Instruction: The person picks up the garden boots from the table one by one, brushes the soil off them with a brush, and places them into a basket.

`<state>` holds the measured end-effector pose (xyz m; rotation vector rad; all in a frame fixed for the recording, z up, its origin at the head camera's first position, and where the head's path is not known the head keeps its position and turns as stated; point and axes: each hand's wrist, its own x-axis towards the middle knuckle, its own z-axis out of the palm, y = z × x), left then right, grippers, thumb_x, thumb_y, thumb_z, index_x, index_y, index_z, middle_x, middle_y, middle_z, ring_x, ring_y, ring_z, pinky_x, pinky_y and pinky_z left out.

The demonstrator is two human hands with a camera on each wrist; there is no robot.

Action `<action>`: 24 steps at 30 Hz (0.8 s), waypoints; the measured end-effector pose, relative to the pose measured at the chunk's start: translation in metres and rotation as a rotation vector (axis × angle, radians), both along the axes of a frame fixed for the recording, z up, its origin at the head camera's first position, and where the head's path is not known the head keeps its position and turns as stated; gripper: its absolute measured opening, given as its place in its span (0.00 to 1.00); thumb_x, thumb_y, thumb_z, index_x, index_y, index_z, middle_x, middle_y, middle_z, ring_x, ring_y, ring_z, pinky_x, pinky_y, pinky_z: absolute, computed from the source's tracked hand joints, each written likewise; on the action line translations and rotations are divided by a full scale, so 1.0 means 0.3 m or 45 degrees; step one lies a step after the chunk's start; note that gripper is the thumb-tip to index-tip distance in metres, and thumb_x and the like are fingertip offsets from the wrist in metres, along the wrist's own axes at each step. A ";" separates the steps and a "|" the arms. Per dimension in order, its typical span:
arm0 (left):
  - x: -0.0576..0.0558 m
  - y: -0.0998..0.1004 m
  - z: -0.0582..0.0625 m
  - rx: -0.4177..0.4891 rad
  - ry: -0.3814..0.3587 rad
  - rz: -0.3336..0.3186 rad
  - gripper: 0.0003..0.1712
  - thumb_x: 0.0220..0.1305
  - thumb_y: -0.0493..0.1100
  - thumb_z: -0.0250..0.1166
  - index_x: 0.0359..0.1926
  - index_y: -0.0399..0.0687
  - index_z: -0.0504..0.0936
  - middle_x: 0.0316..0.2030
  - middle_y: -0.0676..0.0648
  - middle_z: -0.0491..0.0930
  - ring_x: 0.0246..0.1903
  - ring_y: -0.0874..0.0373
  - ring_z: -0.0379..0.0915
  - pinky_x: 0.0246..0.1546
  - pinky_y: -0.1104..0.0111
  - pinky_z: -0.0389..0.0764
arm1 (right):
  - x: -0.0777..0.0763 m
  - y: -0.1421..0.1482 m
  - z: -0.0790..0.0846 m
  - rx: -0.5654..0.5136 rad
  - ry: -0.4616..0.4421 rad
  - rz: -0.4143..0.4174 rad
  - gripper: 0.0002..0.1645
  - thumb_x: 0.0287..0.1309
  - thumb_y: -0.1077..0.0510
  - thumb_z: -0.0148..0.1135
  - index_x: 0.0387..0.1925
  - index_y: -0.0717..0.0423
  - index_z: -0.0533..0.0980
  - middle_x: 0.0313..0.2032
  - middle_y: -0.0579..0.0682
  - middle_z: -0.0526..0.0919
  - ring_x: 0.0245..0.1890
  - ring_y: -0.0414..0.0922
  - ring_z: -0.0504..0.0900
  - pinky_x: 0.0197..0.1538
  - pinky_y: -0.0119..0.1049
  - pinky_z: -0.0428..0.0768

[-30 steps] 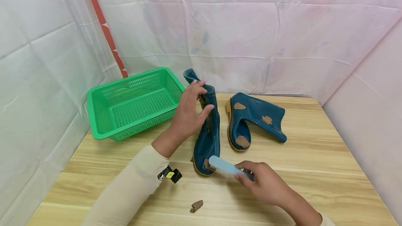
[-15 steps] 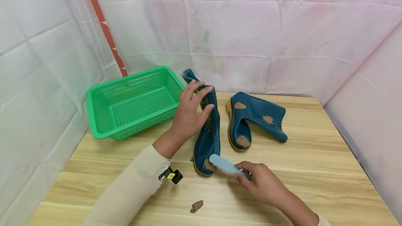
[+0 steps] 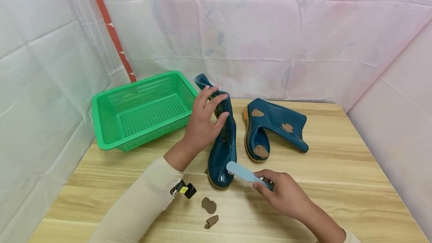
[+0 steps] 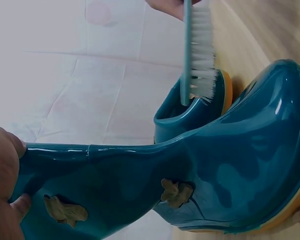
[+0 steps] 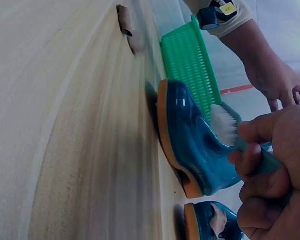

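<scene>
My left hand [image 3: 204, 125] grips the top of the shaft of a blue rubber boot [image 3: 218, 160], which stands upright with its toe toward me. In the left wrist view two brown mud-like patches [image 4: 65, 210] stick to the boot's side, while its toe is glossy and bare. A light-blue scrub brush [image 3: 243, 172] with white bristles [image 4: 202, 55] is held by its handle in my right hand [image 3: 287, 194]. Its head overlaps the right edge of the toe in the head view. The right wrist view shows fingers curled round the handle.
Another blue boot [image 3: 283, 115] lies on its side to the right, carrying several brown patches [image 3: 260, 151]. Two brown pieces, one flat [image 3: 209, 205] and one curled [image 3: 211, 221], lie on the wooden table [image 3: 337, 198] in front. A green basket [image 3: 145, 138] stands at the back left.
The brown patch on the standing boot's toe has come off, and a flat brown piece now lies on the table. The brush has risen slightly; the left hand keeps its place.
</scene>
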<state>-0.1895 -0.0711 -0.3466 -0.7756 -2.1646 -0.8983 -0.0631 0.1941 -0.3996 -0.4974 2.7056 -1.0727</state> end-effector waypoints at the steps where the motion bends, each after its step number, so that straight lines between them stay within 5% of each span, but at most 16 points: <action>1: 0.000 0.000 0.000 0.001 0.000 -0.002 0.25 0.69 0.42 0.70 0.65 0.43 0.78 0.71 0.37 0.65 0.74 0.35 0.53 0.70 0.45 0.60 | -0.001 -0.001 -0.004 0.011 0.002 -0.003 0.16 0.68 0.48 0.67 0.52 0.50 0.84 0.29 0.35 0.80 0.21 0.34 0.70 0.22 0.32 0.71; 11: -0.021 -0.021 0.022 -0.066 0.100 -0.054 0.25 0.69 0.29 0.59 0.65 0.44 0.79 0.66 0.35 0.69 0.69 0.36 0.59 0.66 0.50 0.65 | -0.006 -0.009 -0.016 0.018 0.012 -0.011 0.17 0.69 0.48 0.67 0.53 0.50 0.84 0.27 0.35 0.79 0.18 0.34 0.69 0.21 0.31 0.68; 16: -0.035 -0.032 0.035 -0.087 0.168 -0.020 0.26 0.68 0.30 0.67 0.67 0.37 0.78 0.56 0.36 0.75 0.59 0.40 0.66 0.62 0.49 0.66 | -0.003 -0.009 -0.013 -0.024 0.037 -0.063 0.17 0.69 0.48 0.67 0.53 0.52 0.83 0.25 0.36 0.77 0.19 0.35 0.69 0.22 0.31 0.69; 20: -0.039 -0.034 0.047 -0.059 0.206 0.036 0.17 0.67 0.32 0.69 0.56 0.36 0.85 0.49 0.38 0.78 0.53 0.42 0.69 0.60 0.51 0.66 | -0.002 -0.009 -0.012 -0.111 0.133 -0.177 0.14 0.72 0.51 0.64 0.51 0.54 0.83 0.21 0.37 0.74 0.17 0.36 0.68 0.21 0.32 0.68; 24: -0.037 -0.025 0.072 -0.056 0.235 0.070 0.07 0.68 0.33 0.69 0.45 0.39 0.88 0.51 0.41 0.84 0.58 0.42 0.73 0.66 0.55 0.64 | -0.006 -0.007 -0.007 -0.166 0.263 -0.229 0.11 0.73 0.53 0.63 0.49 0.55 0.83 0.20 0.37 0.72 0.16 0.36 0.67 0.20 0.32 0.67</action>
